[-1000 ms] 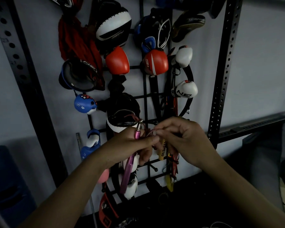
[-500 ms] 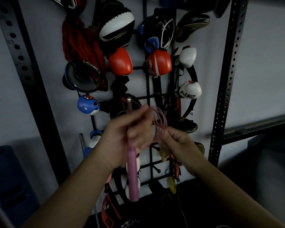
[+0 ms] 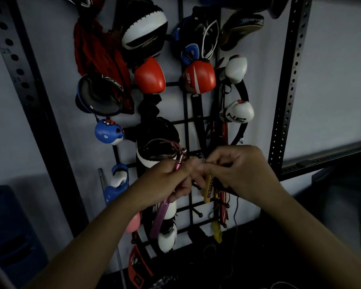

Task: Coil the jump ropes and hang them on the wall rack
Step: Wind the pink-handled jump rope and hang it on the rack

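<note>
My left hand [image 3: 167, 182] grips the pink jump rope handle [image 3: 158, 217], which hangs down below my fist with its metal tip poking up near a rack peg. The thin pink cord [image 3: 161, 142] loops up to the left of that tip. My right hand [image 3: 238, 174] pinches the cord close to my left fingertips, in front of the black wire wall rack [image 3: 188, 122]. A yellow-handled jump rope [image 3: 207, 190] hangs on the rack just behind my right hand, with red and yellow ropes [image 3: 224, 207] below it.
Boxing gloves in red [image 3: 150, 75], white [image 3: 237, 112] and blue [image 3: 107, 132], plus focus pads [image 3: 143, 31], crowd the rack. Perforated black steel uprights [image 3: 288, 80] stand on both sides. A blue bin [image 3: 10, 236] sits low on the left.
My left hand dropped and tilted the pink handle, so the cord loops now lie up to the left. My right hand rose and closed in to pinch the cord beside my left fingers.
</note>
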